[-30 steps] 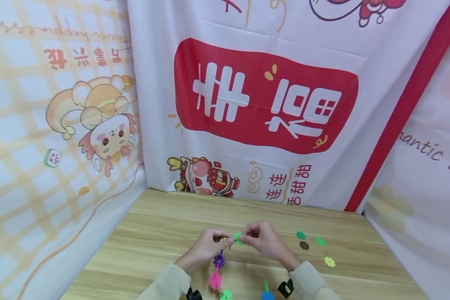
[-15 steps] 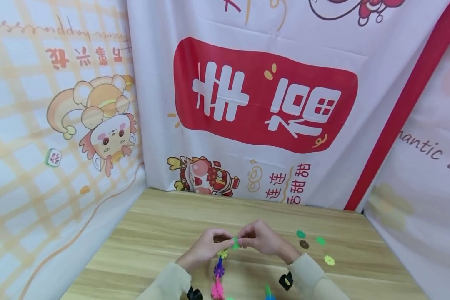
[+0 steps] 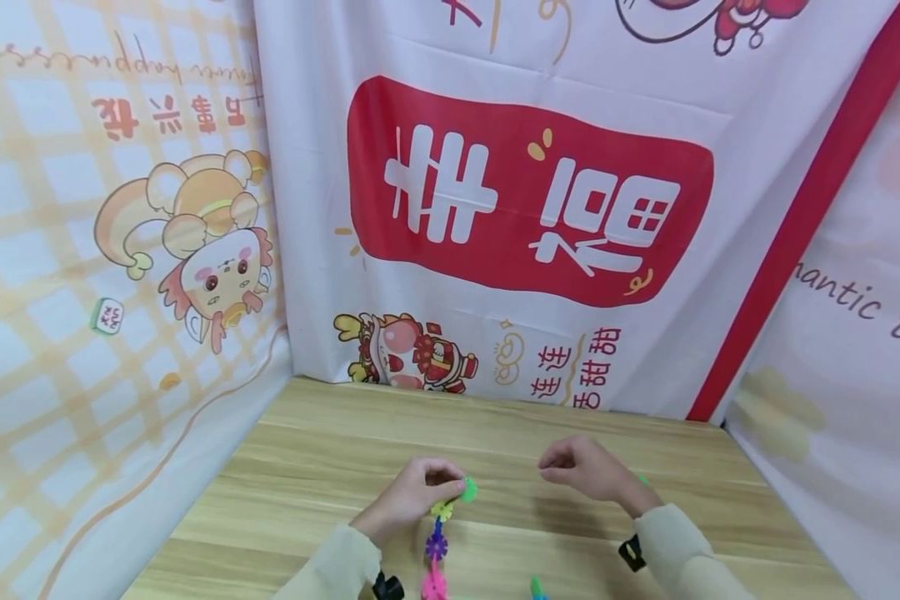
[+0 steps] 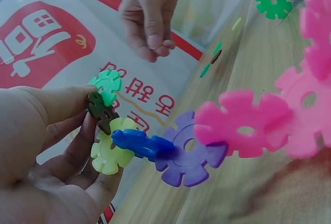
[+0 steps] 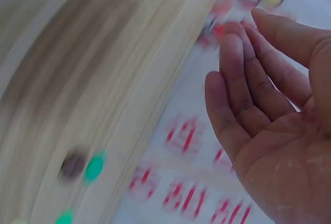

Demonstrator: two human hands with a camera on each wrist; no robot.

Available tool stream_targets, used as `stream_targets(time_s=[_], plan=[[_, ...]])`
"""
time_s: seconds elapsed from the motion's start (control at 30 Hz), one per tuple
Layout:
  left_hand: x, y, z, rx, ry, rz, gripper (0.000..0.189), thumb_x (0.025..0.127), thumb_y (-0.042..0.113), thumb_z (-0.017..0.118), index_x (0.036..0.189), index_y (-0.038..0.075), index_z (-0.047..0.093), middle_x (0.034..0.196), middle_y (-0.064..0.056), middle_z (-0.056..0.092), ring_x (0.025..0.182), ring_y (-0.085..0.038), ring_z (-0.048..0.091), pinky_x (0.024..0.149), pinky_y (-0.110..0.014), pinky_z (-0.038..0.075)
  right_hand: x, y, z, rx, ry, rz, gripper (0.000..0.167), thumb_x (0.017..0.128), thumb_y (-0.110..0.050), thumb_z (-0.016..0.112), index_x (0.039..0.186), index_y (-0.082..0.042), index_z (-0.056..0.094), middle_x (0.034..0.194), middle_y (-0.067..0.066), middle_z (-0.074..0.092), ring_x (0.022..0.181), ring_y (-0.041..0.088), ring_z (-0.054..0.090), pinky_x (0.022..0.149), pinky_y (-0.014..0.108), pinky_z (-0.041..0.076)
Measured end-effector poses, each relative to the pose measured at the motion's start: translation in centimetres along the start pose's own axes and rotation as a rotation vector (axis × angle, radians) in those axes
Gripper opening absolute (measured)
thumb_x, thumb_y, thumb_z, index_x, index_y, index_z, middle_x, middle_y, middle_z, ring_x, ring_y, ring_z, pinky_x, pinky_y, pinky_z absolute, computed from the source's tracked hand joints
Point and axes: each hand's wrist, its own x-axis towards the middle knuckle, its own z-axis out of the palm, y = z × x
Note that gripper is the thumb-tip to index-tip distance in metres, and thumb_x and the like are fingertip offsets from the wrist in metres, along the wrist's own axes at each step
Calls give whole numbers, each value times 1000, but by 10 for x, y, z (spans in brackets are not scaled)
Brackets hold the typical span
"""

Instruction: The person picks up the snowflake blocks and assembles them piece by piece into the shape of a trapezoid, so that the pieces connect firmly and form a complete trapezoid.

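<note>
My left hand [image 3: 414, 493] pinches the end of a chain of plastic snowflake discs above the table. In the left wrist view its thumb and fingers hold around a brown disc [image 4: 102, 112], with a green disc [image 4: 108, 85] slotted on at the tip. From there the chain runs through a yellow disc [image 4: 113, 155], a blue disc [image 4: 142, 144], a purple disc [image 4: 175, 168] and pink discs [image 4: 232, 125]. To the right, my right hand [image 3: 591, 471] hovers over the table with nothing in it. Its fingers are loosely bent and the thumb stands apart [image 5: 274, 94].
Loose snowflake discs, among them a brown one [image 5: 72, 165] and a green one [image 5: 94, 167], lie on the wooden table [image 3: 330, 442] at the right. More linked discs, including a green one [image 4: 273, 1], show near the front. Printed cloths [image 3: 532, 192] hang around the table.
My right hand has let go of the green disc and moved right, towards the loose discs. The green disc stays on the chain in my left hand; the chain hangs a little lower than before.
</note>
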Motion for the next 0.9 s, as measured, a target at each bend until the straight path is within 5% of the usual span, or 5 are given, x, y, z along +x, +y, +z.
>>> stream_targets(time_s=[0.17,0.4,0.63,0.9], plan=[[3,-1,1,-6,2,-1,23,99,30,75,113,13,76,105,-5,73,87,-14,63,73,-22,55,-20,50,-22,-155,94,150,9,96,-12,77,100,-5,77,89,-2,75,81,8,65,71,25,56],[9,-7,-1,-25,6,-21,22,99,31,75,112,12,77,96,-3,71,80,-13,59,67,-21,53,-35,89,-27,-198,113,338,8,91,-8,82,94,-5,75,87,1,73,82,14,66,75,35,60],[20,-5,-7,51,50,-5,25,97,36,76,111,16,76,107,-3,72,97,-20,62,82,-29,55,-35,98,-19,-245,134,321,13,87,-10,86,93,-4,76,88,4,73,83,15,66,74,36,60],[37,7,-9,67,49,27,20,100,30,73,112,14,76,107,-7,74,94,-18,64,80,-27,56,-33,104,-10,-252,145,299,13,86,-10,87,83,-8,75,78,-1,70,75,12,59,64,27,51]])
